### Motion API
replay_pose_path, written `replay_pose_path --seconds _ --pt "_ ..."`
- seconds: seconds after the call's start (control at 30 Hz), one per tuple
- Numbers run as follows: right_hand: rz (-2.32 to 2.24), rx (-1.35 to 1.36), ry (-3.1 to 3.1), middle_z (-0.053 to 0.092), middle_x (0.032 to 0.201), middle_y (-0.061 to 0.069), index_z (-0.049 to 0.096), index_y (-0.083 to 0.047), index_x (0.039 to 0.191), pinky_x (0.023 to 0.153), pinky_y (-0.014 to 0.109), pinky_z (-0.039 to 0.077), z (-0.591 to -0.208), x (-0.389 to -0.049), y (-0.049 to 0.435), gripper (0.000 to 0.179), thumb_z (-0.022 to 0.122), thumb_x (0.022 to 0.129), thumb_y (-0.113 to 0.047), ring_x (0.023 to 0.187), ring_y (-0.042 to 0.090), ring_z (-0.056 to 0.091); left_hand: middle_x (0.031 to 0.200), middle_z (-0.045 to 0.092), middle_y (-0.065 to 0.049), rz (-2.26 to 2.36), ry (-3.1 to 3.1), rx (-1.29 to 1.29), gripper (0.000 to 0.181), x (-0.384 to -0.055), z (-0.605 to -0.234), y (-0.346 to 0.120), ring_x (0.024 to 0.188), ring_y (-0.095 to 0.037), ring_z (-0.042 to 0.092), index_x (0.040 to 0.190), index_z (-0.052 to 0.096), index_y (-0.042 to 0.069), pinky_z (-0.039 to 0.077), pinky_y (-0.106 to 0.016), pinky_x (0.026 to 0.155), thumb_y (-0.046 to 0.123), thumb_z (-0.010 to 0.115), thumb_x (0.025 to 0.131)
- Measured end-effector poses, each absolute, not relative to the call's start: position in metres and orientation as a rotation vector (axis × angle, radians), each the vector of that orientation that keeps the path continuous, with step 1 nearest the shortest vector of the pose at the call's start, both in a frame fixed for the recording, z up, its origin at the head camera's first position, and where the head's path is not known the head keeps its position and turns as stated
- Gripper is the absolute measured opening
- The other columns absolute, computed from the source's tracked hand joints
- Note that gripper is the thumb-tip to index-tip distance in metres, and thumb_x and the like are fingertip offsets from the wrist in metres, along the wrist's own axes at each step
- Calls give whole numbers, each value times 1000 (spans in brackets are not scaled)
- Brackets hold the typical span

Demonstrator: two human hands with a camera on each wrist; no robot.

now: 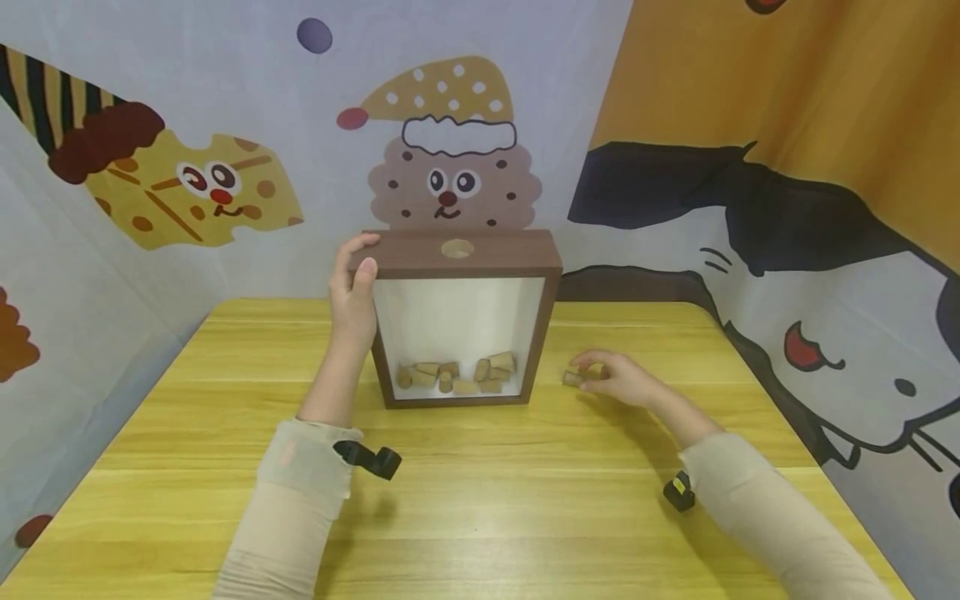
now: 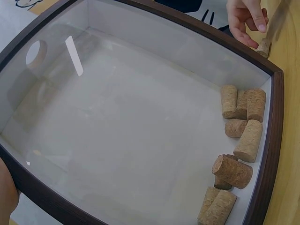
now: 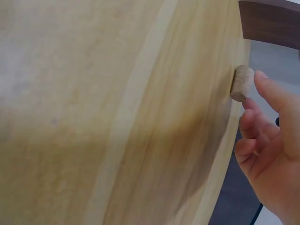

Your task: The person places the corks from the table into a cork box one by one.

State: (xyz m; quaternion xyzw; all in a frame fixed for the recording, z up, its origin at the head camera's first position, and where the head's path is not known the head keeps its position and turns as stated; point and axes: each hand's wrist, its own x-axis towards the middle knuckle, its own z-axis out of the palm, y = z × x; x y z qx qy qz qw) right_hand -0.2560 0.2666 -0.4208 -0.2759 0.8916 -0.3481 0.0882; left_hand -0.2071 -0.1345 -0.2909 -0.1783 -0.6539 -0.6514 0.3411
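Note:
A shallow brown wooden box frame (image 1: pixel 555 333) with a clear front and a round hole in its top stands upright on the table. Several corks (image 2: pixel 249 140) lie along the bottom inside it. My left hand (image 1: pixel 354 292) grips the frame's upper left corner, thumb on the front edge and fingers over the top; only a bit of it shows in the left wrist view. To the right of the frame, my right hand (image 1: pixel 618 379) is low over the table, its thumb and fingers parted. A loose cork (image 3: pixel 242 83) lies right at its thumb and fingertips.
The yellow wood-grain table (image 1: pixel 480 500) runs under everything. Behind it hangs a cloth backdrop (image 1: pixel 315 133) printed with cartoon figures, close to the table's back edge. A small black camera (image 1: pixel 367 458) sticks out from the left wrist, and another (image 1: pixel 679 492) from the right.

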Motion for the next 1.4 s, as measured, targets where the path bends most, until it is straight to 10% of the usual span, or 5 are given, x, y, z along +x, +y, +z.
replay_pose_path --seconds 0.4,0.83,1.4 --pt "-1036 -848 2630 62 111 9 61 -4 122 82 40 46 -433 -264 262 36 68 86 -7 104 28 55 134 45 -27 -1694 -1707 -454 60 -207 -291 -134 133 -24 33 122 47 -9 19 -45 107 40 49 89" --pt "-999 -804 2671 63 106 2 65 -9 117 84 44 45 -433 -264 260 29 67 88 -11 101 24 56 132 47 -24 -1675 -1712 -456 69 -207 -291 -134 133 -24 33 122 48 -10 20 -47 106 50 51 89" --pt "-1136 -739 2823 63 102 0 65 -15 118 49 30 42 -386 -234 256 28 65 91 -22 63 18 49 133 49 -19 -1685 -1671 -478 69 -238 -314 -145 133 -23 33 123 51 -3 20 -44 106 55 53 87"
